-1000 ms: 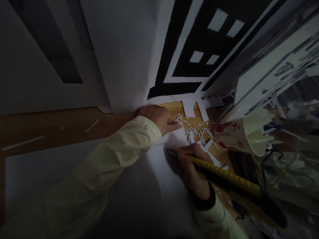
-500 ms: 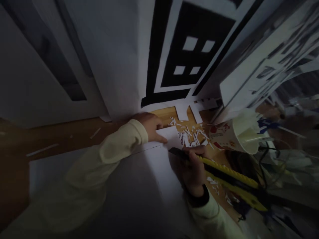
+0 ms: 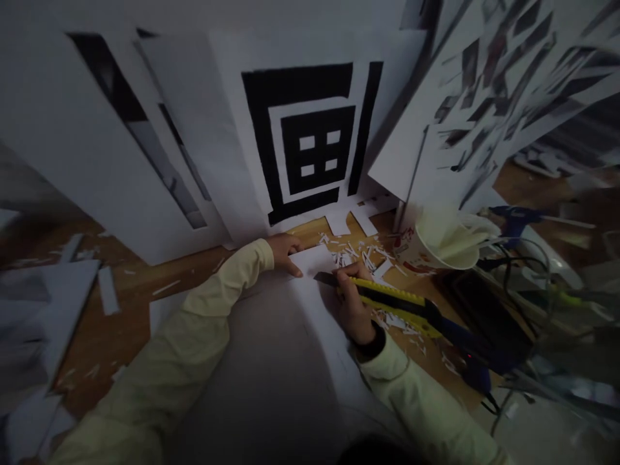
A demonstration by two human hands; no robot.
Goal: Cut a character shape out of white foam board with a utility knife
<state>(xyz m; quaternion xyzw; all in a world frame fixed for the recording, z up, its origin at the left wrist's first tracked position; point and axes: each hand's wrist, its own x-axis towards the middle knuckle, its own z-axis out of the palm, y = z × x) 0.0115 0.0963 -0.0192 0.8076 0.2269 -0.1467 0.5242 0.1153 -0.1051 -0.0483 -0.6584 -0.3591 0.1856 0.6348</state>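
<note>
My left hand [image 3: 285,253] rests on a small white board piece [image 3: 312,259], its thumb and fingers spread apart and pressing on it. In my right hand [image 3: 354,307] is a yellow and black utility knife [image 3: 394,300], gripped near its front. The dark blade points left and its tip is at the white piece, close to my left thumb; whether it cuts in, I cannot tell. Beneath both hands lies a large white sheet [image 3: 271,349], partly in shadow. White offcuts [image 3: 371,258] are scattered just beyond my right hand.
Upright white panels stand behind, one with a black square pattern [image 3: 320,145]. To the right are a paper cup [image 3: 411,255], a blue glue gun [image 3: 516,219], cables and a dark flat object [image 3: 484,310]. More white boards [image 3: 53,303] lie at the left.
The view has drawn back and shifted, so the panels look smaller and more of the left side shows. Both hands and the knife keep nearly the same places on the white piece.
</note>
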